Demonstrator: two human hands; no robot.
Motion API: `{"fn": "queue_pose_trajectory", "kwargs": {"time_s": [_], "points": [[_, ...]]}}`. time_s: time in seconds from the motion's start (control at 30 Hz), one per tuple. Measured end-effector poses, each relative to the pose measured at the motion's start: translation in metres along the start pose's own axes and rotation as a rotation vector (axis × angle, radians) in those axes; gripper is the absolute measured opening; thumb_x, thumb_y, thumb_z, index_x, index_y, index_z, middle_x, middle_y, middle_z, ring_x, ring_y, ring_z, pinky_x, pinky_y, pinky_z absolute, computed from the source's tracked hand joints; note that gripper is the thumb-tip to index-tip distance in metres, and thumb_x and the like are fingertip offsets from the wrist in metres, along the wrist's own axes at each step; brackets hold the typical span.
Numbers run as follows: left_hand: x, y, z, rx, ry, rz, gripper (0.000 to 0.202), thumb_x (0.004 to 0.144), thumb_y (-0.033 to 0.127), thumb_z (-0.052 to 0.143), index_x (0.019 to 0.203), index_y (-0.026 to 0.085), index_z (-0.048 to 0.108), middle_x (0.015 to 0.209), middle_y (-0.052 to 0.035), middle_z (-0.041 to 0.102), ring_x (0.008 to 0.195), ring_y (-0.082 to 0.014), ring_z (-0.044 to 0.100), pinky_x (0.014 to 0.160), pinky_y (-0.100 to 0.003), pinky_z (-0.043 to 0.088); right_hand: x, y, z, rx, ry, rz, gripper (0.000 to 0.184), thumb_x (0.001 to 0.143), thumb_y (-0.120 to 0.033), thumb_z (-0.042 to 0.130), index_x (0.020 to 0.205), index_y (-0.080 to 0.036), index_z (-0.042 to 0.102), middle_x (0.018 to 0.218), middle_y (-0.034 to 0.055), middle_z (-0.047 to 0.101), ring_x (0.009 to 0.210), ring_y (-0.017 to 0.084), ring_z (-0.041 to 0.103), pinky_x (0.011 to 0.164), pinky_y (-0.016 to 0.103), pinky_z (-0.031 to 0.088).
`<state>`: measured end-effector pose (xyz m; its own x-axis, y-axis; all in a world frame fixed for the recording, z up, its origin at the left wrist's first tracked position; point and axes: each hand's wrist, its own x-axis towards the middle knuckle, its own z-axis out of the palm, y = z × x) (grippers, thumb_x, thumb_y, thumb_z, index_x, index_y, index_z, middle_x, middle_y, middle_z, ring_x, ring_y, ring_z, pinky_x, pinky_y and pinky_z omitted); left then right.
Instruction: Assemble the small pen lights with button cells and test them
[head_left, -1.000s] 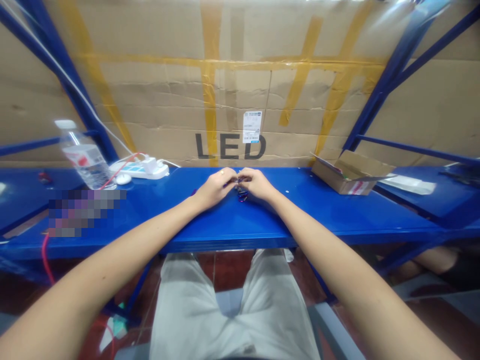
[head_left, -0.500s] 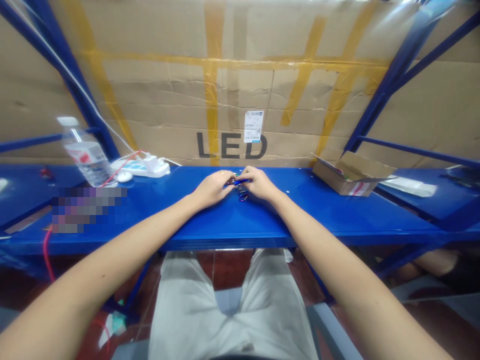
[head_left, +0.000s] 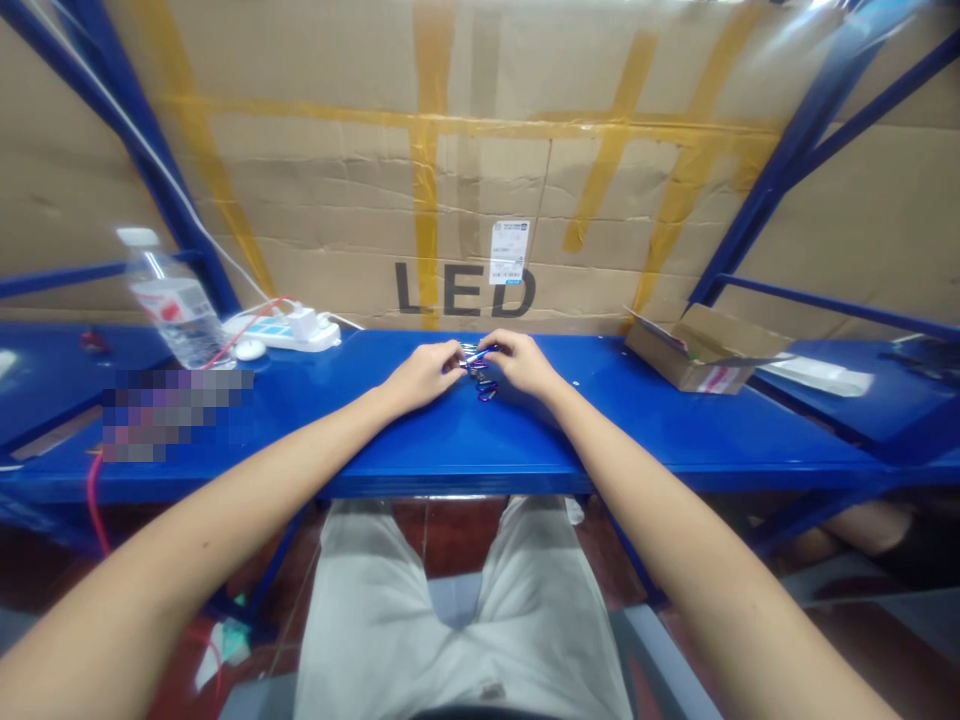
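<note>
Both hands meet over the far middle of the blue table [head_left: 450, 440]. Between them is a small shiny blue stick-shaped piece [head_left: 478, 356], too small to name surely. My right hand [head_left: 519, 362] pinches it between thumb and fingers from the right. My left hand [head_left: 429, 374] is closed at its left end, with thumb and fingertips together; what they grip is partly hidden. Just below the fingertips, a bunch of small coloured metal clips, looking like carabiners [head_left: 487, 391], lies on the tabletop or hangs just over it; which I cannot tell.
On the left stand a water bottle [head_left: 176, 312], a white power strip [head_left: 289, 331] with cables and a round white object [head_left: 250, 348]. An open cardboard box [head_left: 701, 360] sits to the right. A large taped carton [head_left: 337, 220] rises behind the table, between blue frame posts.
The fingertips have parted slightly, and the blue piece between them shows more, tilted up to the right. The clips below have shifted a little. Both arms stay nearly in place.
</note>
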<state>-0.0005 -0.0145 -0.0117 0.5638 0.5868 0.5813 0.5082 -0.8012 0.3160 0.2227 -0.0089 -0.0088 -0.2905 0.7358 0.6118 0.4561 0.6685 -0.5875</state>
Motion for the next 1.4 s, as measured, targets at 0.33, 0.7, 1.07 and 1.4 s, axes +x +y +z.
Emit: {"fn": "queue_pose_trajectory", "kwargs": {"time_s": [0.33,0.7,1.07,1.4], "points": [[-0.0014,0.0025,0.0017,0.046,-0.029,0.06,0.009,0.091,0.026,0.065,0.089,0.019,0.06,0.081,-0.0013,0.069,0.072,-0.017,0.063,0.068,-0.028,0.045,-0.0016,-0.0069,-0.0012,0.136,-0.15,0.052,0.015,0.085,-0.025,0.06,0.084,-0.017,0.072,0.084,0.0053,0.073,0.082,0.02,0.063,0.083,0.035,0.048],[-0.002,0.0034,0.0033,0.069,0.011,0.147,0.005,0.092,0.022,0.06,0.096,0.019,0.06,0.085,-0.0025,0.068,0.073,-0.0165,0.063,0.07,-0.029,0.049,-0.0003,-0.0052,-0.0037,0.366,-0.122,0.214,0.016,0.079,-0.032,0.066,0.081,-0.017,0.061,0.065,-0.0015,0.059,0.06,0.013,0.051,0.062,0.028,0.042],[-0.0009,0.0029,0.0012,0.113,0.102,0.165,0.001,0.091,0.019,0.061,0.09,0.018,0.06,0.084,-0.0028,0.066,0.076,-0.0168,0.063,0.073,-0.029,0.049,-0.0006,-0.0048,-0.0044,0.457,-0.14,0.304,0.009,0.075,-0.017,0.064,0.084,-0.017,0.063,0.065,-0.0014,0.062,0.058,0.012,0.052,0.06,0.027,0.041],[-0.0018,0.0025,0.0004,0.107,0.108,0.197,0.007,0.093,0.021,0.059,0.098,0.018,0.064,0.092,-0.0049,0.069,0.082,-0.0173,0.063,0.081,-0.031,0.051,-0.0029,-0.0057,-0.0039,0.485,-0.209,0.318,0.016,0.074,-0.015,0.068,0.09,-0.015,0.07,0.067,-0.0003,0.064,0.06,0.013,0.053,0.063,0.028,0.044]]}}
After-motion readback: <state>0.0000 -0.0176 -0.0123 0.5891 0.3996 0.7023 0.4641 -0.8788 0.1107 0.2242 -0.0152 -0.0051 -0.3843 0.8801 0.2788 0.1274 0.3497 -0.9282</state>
